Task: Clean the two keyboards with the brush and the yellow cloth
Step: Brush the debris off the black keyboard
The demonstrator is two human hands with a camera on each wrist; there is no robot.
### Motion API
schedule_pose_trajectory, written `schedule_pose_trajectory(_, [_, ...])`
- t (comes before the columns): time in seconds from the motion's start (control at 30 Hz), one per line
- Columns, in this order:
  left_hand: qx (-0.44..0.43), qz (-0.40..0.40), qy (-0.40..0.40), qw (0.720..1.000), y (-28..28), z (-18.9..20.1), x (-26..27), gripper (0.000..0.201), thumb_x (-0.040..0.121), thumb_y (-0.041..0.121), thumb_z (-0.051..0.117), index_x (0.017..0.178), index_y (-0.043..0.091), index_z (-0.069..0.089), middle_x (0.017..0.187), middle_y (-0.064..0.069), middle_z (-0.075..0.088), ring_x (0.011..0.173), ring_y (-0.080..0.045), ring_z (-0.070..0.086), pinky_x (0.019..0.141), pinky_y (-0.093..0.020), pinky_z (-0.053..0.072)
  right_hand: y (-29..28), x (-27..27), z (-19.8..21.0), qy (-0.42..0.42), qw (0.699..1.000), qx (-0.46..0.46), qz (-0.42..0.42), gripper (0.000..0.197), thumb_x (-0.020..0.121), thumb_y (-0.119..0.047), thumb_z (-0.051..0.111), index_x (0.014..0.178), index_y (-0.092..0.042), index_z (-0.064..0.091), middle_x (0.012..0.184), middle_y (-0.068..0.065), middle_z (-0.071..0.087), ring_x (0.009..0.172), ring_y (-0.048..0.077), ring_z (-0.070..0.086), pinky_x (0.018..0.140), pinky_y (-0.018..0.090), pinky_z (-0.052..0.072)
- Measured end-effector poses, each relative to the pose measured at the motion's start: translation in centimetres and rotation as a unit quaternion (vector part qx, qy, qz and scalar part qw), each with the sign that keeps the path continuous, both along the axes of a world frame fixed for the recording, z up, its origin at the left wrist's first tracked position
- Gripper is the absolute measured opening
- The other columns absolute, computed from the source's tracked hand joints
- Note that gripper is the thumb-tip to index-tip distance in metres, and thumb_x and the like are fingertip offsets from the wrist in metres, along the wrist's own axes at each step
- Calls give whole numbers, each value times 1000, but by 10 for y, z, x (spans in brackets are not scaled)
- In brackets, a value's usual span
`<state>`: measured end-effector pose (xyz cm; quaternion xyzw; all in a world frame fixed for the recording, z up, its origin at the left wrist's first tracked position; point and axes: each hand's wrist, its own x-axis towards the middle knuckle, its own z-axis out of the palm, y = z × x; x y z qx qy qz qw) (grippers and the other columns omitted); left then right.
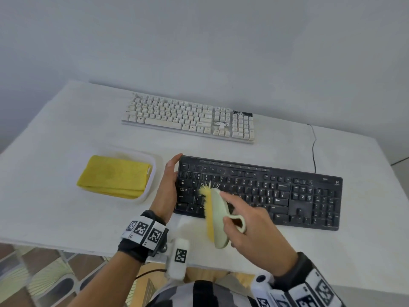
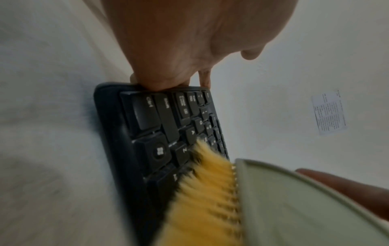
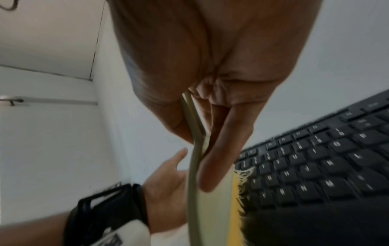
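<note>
Step in hand: brushing black keyboard [image 1: 261, 191], at 6 o'clock on surface [image 1: 55, 134]. My left hand [image 1: 168, 187] spread, bracing its left edge. My right hand [image 1: 252, 227] grips brush [image 1: 215, 220], bristles on left keys. Next, judged: sweep rightward; white keyboard [image 1: 188, 117] at 12 and yellow cloth [image 1: 115, 176] at 9 untouched.

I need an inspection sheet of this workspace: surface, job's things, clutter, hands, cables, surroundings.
Surface: white table.
Job's things: black keyboard near; white keyboard behind it; brush, bristles on the black keyboard's left keys; folded yellow cloth in a white tray.
Clutter: nothing seen.
Hands: left hand rests against the black keyboard's left end; right hand grips the brush.
Cables: black cable behind the black keyboard.
Surroundings: plain wall; patterned floor.
</note>
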<state>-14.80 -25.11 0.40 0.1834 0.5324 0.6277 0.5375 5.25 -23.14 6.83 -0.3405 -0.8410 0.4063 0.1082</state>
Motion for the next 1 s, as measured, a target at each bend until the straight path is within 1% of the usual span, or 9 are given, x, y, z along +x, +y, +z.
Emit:
schedule_pose_trajectory(0.07, [-2,-2,1,1000,-1,1,0,54,107,49,22,92,50,74,74,12,76,71,-1,73,72,-24,57,5,-7,9,66,996,50,-43,50,98,-26,48,146,-29,37,68,-1,64,54,17,59,53,37,50])
schedule_pose_trajectory(0.2, [10,-10,-7,1000,-2,5,0,54,106,51,20,98,52,73,83,13,79,80,-2,75,75,-20,58,5,-32,-5,73,987,123,-78,52,98,-21,49,148,-17,35,78,-23,54,61,-4,53,57,7,38])
schedule_pose_trajectory(0.27, [8,-23,-16,1000,-1,2,-2,71,110,44,15,81,51,80,80,13,78,78,0,74,72,-17,57,1,-32,-13,29,996,76,-42,52,97,-25,48,147,-25,34,68,-18,55,54,5,52,52,11,34])
schedule_pose_trajectory(0.37, [6,13,-9,1000,1,-8,-6,49,111,45,12,128,41,58,93,11,80,90,-4,75,81,-22,56,2,-22,-8,-18,1000,-3,19,48,96,-27,47,143,-31,37,63,3,63,46,21,54,46,36,47])
schedule_pose_trajectory(0.43, [5,26,-15,1000,2,-12,-8,44,110,47,13,136,37,48,97,10,80,93,-6,75,87,-28,55,6,-24,5,29,1000,4,0,49,96,-32,46,144,-34,37,62,3,63,49,22,57,51,42,50])
schedule_pose_trajectory(0.6, [9,31,-20,999,4,-13,-7,45,110,49,16,134,37,52,98,8,80,93,-10,75,90,-35,57,7,-46,-1,86,988,109,-67,52,99,-22,50,148,-22,35,70,-19,56,55,3,53,53,13,41])
schedule_pose_trajectory(0.8, [8,28,-23,999,4,-17,-10,46,111,46,13,138,35,49,105,4,79,96,-8,75,81,-24,57,0,-34,-3,-3,999,-25,31,48,96,-29,46,143,-34,37,62,4,63,47,24,57,52,42,51])
schedule_pose_trajectory(0.9, [12,30,-23,999,3,-18,-9,48,110,48,15,138,33,51,104,0,77,94,-11,75,80,-25,60,3,-44,8,98,993,46,-37,51,98,-30,46,147,-32,34,66,-2,63,54,16,60,53,34,51])
schedule_pose_trajectory(1.0, [17,30,-18,999,2,-18,-9,49,110,49,15,136,34,53,107,-2,77,99,-15,74,89,-32,59,7,-57,-1,84,990,93,-57,54,99,-25,48,150,-26,30,76,-2,65,59,11,60,54,22,48])
